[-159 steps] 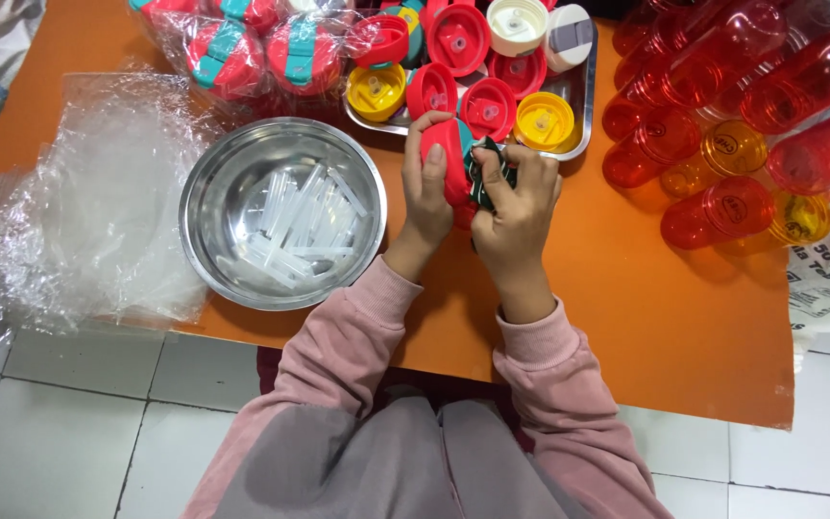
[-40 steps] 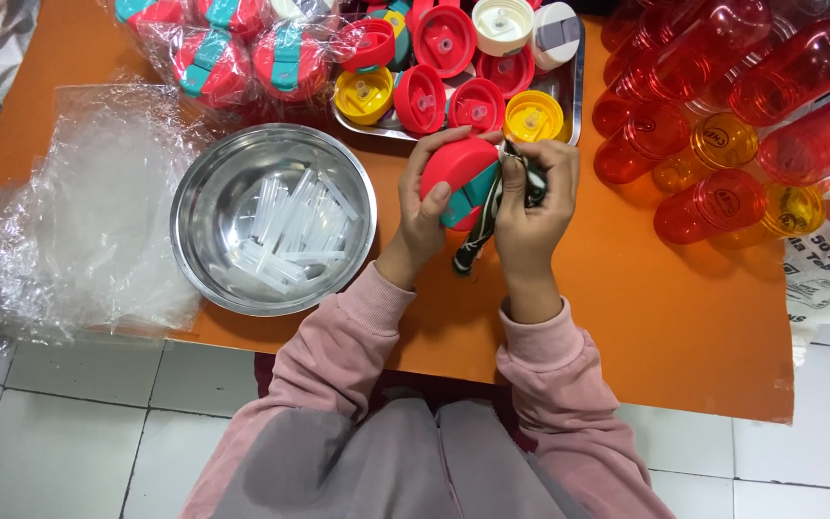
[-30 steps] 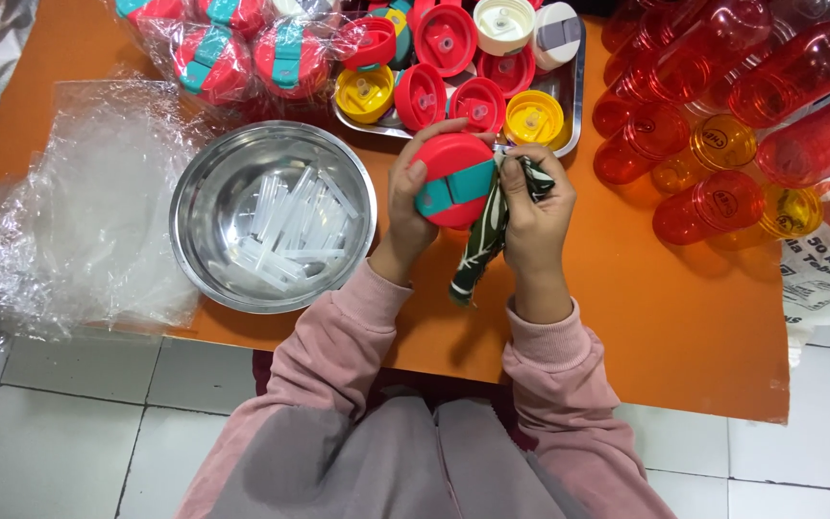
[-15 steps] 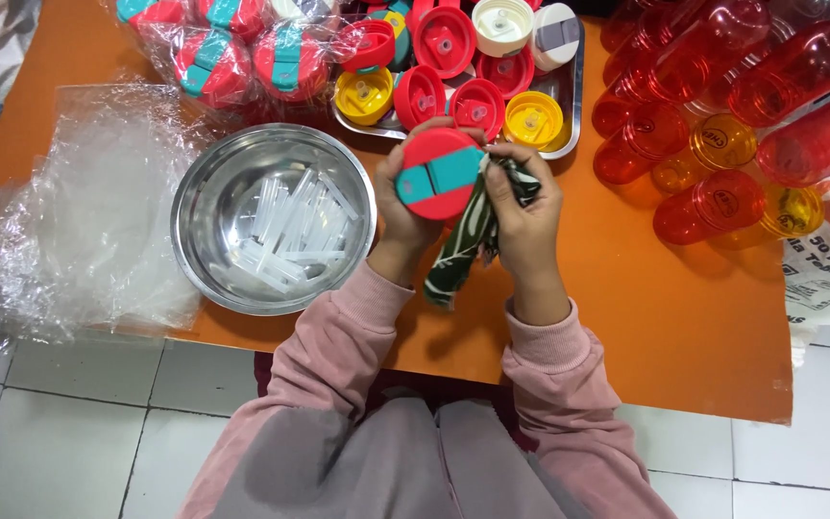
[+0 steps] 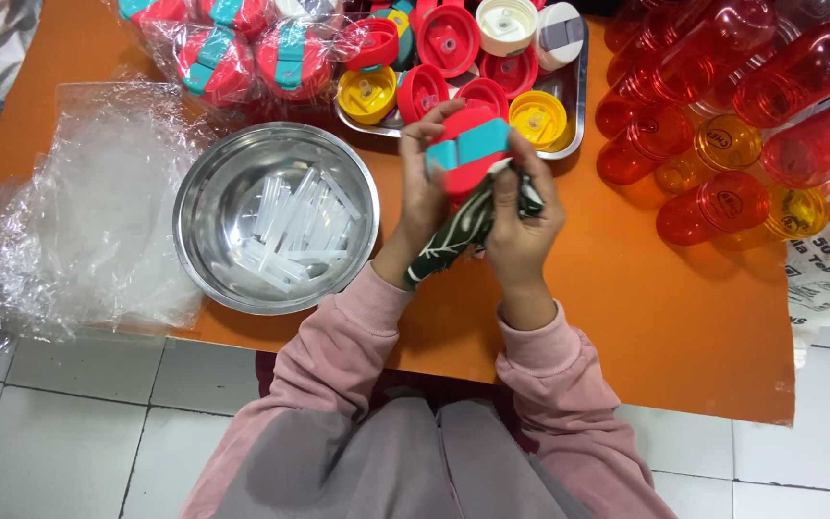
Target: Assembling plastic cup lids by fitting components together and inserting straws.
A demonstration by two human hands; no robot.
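My left hand grips a red bottle lid with a teal flip tab, held up over the orange table. My right hand holds a dark green patterned strap against the lid's lower edge; the strap hangs down toward my left wrist. Both hands are just in front of the metal tray, which holds red, yellow and white lids.
A steel bowl with several short clear tubes stands to the left. Crumpled clear plastic bags lie at the far left. Wrapped lids sit at the back. Red and orange bottles lie at the right.
The lid has turned so its teal-tabbed top faces up, and the green strap has come out and now hangs below it. Both hands shifted slightly left.
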